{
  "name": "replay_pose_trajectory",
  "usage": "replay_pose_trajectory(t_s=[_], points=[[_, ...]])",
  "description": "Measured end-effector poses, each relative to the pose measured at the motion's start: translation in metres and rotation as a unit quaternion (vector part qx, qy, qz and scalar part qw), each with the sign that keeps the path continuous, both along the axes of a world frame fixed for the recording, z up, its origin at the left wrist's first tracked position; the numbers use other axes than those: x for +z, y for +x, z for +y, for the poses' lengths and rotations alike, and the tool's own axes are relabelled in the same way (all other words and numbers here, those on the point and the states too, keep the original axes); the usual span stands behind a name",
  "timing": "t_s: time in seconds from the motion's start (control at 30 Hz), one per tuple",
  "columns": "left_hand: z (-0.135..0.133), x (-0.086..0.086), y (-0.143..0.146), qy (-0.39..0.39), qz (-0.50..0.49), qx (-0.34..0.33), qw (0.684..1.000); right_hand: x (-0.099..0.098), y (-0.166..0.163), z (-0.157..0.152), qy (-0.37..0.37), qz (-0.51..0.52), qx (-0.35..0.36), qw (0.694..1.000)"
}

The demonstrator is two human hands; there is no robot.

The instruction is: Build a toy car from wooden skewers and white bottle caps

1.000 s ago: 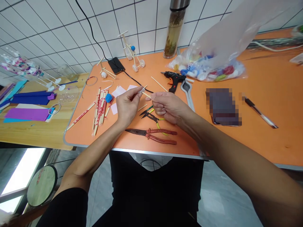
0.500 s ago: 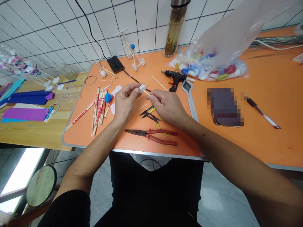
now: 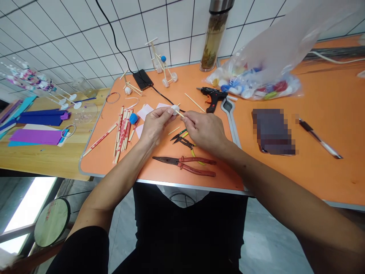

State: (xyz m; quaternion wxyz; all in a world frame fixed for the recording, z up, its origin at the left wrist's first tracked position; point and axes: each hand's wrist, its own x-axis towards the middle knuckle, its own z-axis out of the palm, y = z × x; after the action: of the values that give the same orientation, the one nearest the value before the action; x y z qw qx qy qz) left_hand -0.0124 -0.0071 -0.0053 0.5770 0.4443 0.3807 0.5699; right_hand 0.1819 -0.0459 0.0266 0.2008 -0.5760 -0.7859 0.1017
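Note:
My left hand (image 3: 156, 125) pinches a white plastic bottle cap (image 3: 175, 110) between thumb and fingers. A thin wooden stick (image 3: 180, 113) passes at the cap, its near end gripped by my right hand (image 3: 203, 131). Whether the stick goes through the cap or only touches it, I cannot tell. Below my hands lie red-handled long-nose pliers (image 3: 184, 164) and small yellow-handled cutters (image 3: 186, 143), partly hidden by my right hand. Left of my left hand, a blue ball (image 3: 133, 118) rests on a pile of paper-wrapped chopsticks (image 3: 123, 133).
Behind my hands lie a black glue gun (image 3: 212, 97) and a loose stick (image 3: 195, 102). Stick-and-cap models (image 3: 162, 64) stand by the tiled wall near a tea bottle (image 3: 214, 42). At right are a bag of caps (image 3: 256, 85), a blurred dark object (image 3: 275, 131) and a pen (image 3: 321, 139).
The whole view has shifted slightly, so things appear a little further right. Both hands keep their hold on the cap and the stick, with the cap slightly turned.

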Motion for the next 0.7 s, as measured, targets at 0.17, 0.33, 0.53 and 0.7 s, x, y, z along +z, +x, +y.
replay_pose_trajectory(t_s=[0.17, 0.33, 0.53, 0.7], points=[[-0.002, -0.001, 0.005, 0.001, 0.0, 0.019, 1.0, 0.002, 0.0, -0.003, 0.012, -0.051, -0.007, 0.999], [-0.004, -0.005, 0.007, 0.024, 0.026, 0.054, 0.998, 0.0, 0.001, 0.005, -0.056, 0.209, 0.024, 0.976], [-0.006, -0.006, 0.007, 0.053, 0.043, 0.071, 0.995, -0.002, 0.003, 0.01, -0.202, 0.403, 0.047, 0.891], [-0.007, -0.009, 0.007, 0.051, 0.066, 0.07, 0.994, 0.003, 0.003, 0.001, 0.017, 0.011, 0.023, 1.0]])
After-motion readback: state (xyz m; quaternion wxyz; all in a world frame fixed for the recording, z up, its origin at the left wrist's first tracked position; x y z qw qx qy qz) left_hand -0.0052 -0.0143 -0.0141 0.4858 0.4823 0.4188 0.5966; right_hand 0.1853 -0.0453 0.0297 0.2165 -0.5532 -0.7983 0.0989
